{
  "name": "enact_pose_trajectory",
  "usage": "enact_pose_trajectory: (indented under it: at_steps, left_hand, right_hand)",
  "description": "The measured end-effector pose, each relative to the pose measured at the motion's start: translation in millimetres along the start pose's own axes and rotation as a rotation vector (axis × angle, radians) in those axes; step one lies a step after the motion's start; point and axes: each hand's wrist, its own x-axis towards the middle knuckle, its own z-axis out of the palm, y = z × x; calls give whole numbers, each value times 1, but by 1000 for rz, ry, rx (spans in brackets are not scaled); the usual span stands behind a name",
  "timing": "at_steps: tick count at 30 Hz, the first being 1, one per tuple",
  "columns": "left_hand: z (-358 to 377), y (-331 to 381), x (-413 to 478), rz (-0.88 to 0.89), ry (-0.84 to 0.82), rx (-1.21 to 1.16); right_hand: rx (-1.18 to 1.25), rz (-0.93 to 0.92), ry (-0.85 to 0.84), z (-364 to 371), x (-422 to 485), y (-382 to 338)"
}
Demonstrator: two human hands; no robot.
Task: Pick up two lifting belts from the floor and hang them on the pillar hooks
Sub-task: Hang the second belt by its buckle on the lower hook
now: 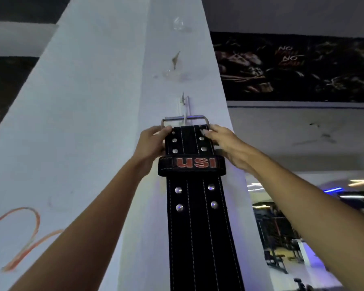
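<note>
Left hand (153, 143) and right hand (225, 143) grip the stiff, probably heavy belt (194, 206) just below its buckle (185, 120), nearing the hook (184, 103) above.

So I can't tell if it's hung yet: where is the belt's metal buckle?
In the head view, the buckle sits centre frame against the white pillar, around the hook, just above both hands.

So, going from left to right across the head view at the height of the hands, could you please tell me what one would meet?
White pillar → left hand → black USI lifting belt → right hand → grey wall below the dark mural.
</note>
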Motion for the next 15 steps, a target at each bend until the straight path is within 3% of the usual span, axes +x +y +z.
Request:
enact_pose_trajectory:
  at_steps: [3, 6, 10, 13, 15]
  left_hand:
    - [-10, -1, -9, 1, -142, -164]
    - [-12, -2, -7, -5, -116, -156]
    - [-2, 4, 4, -28, 99, -66]
    - [5, 12, 22, -127, 227, -9]
    - [9, 18, 31, -223, 205, -66]
  right_hand:
    - [102, 21, -187, -20, -13, 6]
    - [4, 26, 35, -11, -6, -2]
    - [-107, 8, 377, 7, 17, -17]
    - [-151, 107, 456, 12, 32, -24]
    - [-117, 162, 457, 12, 42, -22]
